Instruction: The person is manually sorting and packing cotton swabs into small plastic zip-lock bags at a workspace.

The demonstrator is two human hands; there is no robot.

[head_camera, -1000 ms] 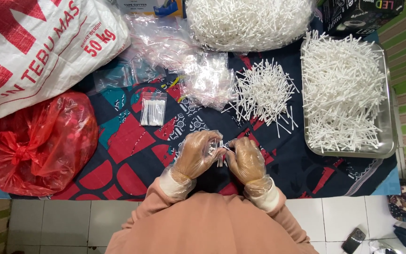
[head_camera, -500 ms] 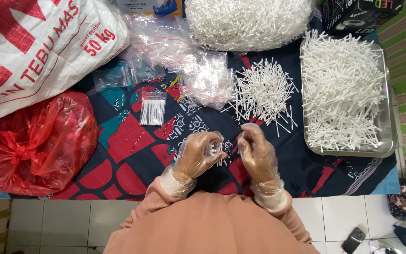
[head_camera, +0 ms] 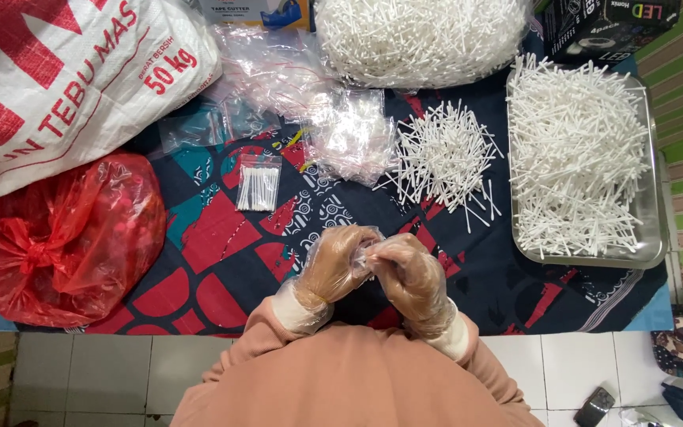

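My left hand and my right hand, both in thin clear plastic gloves, meet over the patterned cloth. Together they pinch a small clear plastic bag between the fingertips; its contents are hidden by my fingers. A filled small bag of cotton swabs lies to the upper left of my hands. A loose heap of white cotton swabs sits just beyond my right hand.
A metal tray full of swabs stands at the right. A big clear bag of swabs lies at the back, empty small bags beside it. A red plastic bag and a white sack fill the left.
My right hand had lifted slightly toward the swab heap half a second ago; it has now come back against my left hand, fingers closed over the small bag.
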